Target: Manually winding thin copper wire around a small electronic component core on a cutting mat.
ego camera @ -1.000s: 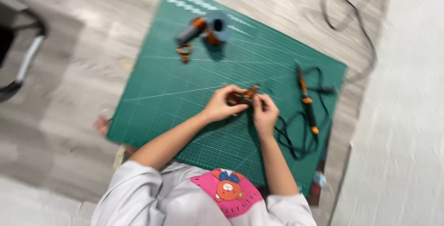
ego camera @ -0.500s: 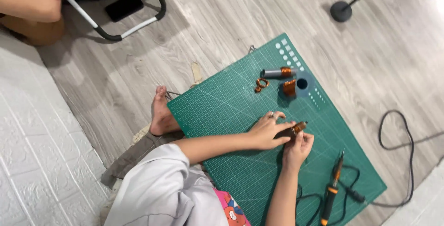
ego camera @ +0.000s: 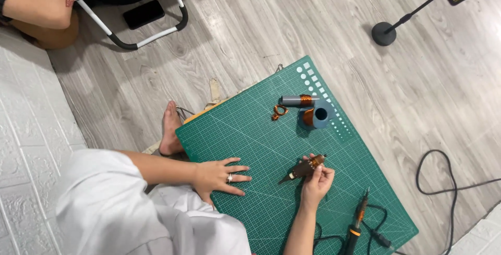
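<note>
Holding a small brown coil point(ego camera: 304, 168) between fingertips, the right hand point(ego camera: 317, 182) sits over the middle of the green cutting mat point(ego camera: 250, 140); its grip is closed on the coil's right end. The coil's long axis runs slantwise, its dark pointed end aiming down and left toward the left hand point(ego camera: 216, 175), its copper-wound end up and right. The left hand lies flat and open on the mat, palm down, holding nothing, near the coil's point but apart from it. So the coil lies left of the right grip and right of the left hand, between the two.

Farther off on the mat are a grey tube point(ego camera: 297, 100) wound with copper, a grey spool point(ego camera: 314, 117) and a loose copper curl point(ego camera: 278, 112). A soldering iron point(ego camera: 357, 221) with its black cord lies to the right, nearer the mat's corner. The mat rests on a grey wood floor point(ego camera: 261, 20). Beyond stand a folding stand's legs point(ego camera: 148, 30), a dark phone point(ego camera: 144, 14), a phone stand point(ego camera: 389, 30), and another person's arm point(ego camera: 39, 2).
</note>
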